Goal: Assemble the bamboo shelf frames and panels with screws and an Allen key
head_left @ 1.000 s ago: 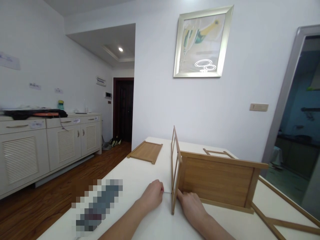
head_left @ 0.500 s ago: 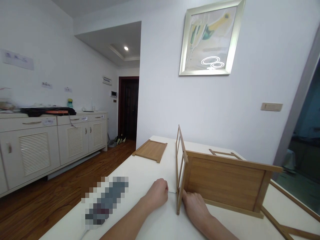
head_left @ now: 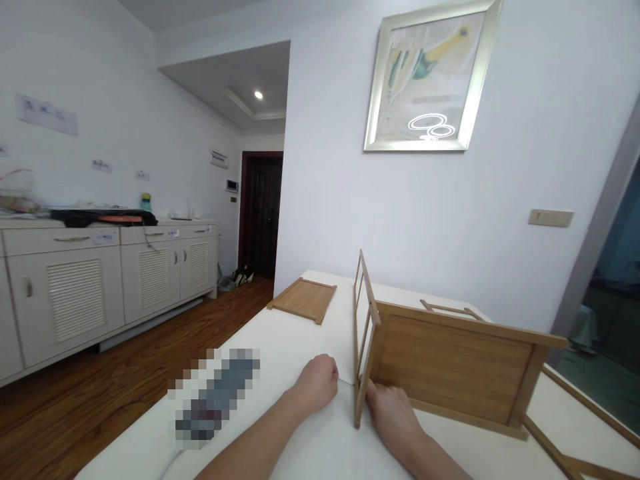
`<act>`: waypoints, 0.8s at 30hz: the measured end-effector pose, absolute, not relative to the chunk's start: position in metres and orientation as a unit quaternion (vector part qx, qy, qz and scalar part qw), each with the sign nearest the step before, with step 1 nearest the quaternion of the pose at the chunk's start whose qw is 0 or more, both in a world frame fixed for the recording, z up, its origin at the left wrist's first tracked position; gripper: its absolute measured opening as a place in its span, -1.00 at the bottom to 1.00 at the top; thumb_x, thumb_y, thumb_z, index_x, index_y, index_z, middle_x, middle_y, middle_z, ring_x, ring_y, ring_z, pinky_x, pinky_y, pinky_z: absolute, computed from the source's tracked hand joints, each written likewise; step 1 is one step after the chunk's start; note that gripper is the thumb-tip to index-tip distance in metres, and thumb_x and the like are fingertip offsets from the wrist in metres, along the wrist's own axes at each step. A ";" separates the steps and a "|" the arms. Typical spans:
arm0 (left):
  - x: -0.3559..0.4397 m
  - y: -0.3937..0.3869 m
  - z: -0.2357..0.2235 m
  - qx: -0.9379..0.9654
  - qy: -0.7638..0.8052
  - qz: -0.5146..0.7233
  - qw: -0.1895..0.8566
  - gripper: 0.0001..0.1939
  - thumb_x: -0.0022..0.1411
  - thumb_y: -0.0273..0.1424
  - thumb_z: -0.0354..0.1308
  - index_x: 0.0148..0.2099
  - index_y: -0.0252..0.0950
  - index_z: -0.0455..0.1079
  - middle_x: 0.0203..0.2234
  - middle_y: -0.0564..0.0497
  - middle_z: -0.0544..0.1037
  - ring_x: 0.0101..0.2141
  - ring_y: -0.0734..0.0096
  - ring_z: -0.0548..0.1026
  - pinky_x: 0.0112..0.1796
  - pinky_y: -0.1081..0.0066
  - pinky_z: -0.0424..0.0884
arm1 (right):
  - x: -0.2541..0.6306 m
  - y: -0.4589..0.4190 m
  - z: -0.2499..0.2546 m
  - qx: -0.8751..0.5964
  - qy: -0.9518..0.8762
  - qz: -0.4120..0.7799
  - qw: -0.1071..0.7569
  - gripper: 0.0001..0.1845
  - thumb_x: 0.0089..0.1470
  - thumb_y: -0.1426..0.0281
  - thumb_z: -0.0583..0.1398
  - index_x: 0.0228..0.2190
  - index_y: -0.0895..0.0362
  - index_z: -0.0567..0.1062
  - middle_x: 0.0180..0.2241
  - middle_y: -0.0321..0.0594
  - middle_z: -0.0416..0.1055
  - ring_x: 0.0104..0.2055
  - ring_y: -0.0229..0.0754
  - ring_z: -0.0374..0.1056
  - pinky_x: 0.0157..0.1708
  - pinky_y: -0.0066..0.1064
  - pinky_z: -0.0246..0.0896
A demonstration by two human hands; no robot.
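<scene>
My left hand (head_left: 318, 384) is curled closed just above the table, left of the upright wooden ladder-like side frame (head_left: 374, 315). A thin metal rod (head_left: 346, 383) runs from its fingers to the lower part of that frame. On the other side, my right hand (head_left: 395, 415) grips the frame low down, fingertips against its post. Joined to the frame is a brown wooden panel (head_left: 450, 363), standing on its long edge and reaching right. The rod's far end and most of my left fingers are hidden.
Another wooden panel (head_left: 305, 300) lies flat at the table's (head_left: 280, 353) far left. Wooden frame pieces (head_left: 450, 309) lie behind the standing panel, with more bars (head_left: 550, 443) at the right. A pixelated object with a cable (head_left: 217, 397) rests near the left edge.
The view has shifted slightly, so the room sits a little further right. Both hands stay almost in place at the frame, and the wooden parts hold their positions.
</scene>
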State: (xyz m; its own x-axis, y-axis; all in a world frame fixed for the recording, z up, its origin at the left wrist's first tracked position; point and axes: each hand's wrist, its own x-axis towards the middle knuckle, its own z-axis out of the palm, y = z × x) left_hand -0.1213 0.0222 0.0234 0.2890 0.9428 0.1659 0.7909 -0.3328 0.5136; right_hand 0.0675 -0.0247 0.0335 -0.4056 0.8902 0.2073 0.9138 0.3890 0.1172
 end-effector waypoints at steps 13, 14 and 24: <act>-0.121 0.022 0.023 0.773 0.565 0.228 0.180 -0.76 0.17 -0.49 -0.03 -0.26 -0.29 0.48 -0.24 -0.12 0.59 -0.20 0.24 0.50 -0.17 0.37 0.30 | 0.068 -0.023 0.031 -0.525 -0.840 -0.116 0.069 -0.65 0.08 0.66 -0.03 -0.18 0.15 0.39 -0.37 -0.16 0.56 -0.39 -0.12 0.46 -0.46 -0.43 0.04; -0.121 0.021 0.023 0.773 0.562 0.229 0.183 -0.75 0.17 -0.49 -0.03 -0.26 -0.29 0.48 -0.24 -0.11 0.60 -0.19 0.25 0.50 -0.16 0.38 0.30 | 0.068 -0.023 0.031 -0.525 -0.840 -0.116 0.069 -0.65 0.08 0.66 -0.04 -0.18 0.15 0.39 -0.37 -0.16 0.56 -0.39 -0.12 0.46 -0.46 -0.43 0.04; -0.124 0.025 0.022 0.768 0.544 0.250 0.227 -0.75 0.13 -0.45 -0.01 -0.29 -0.31 0.51 -0.35 -0.06 0.62 -0.33 0.35 0.53 -0.32 0.45 0.34 | 0.070 -0.022 0.027 -0.518 -0.843 -0.121 0.077 -0.59 0.04 0.69 -0.04 -0.12 0.17 0.38 -0.38 -0.16 0.56 -0.37 -0.12 0.47 -0.46 -0.43 0.05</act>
State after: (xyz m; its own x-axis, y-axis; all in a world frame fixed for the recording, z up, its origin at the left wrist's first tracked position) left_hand -0.1244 0.0248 0.0221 0.2835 0.9492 0.1364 0.7227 -0.3050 0.6203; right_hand 0.0700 -0.0221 0.0273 -0.4522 0.8544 0.2560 0.8919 0.4349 0.1242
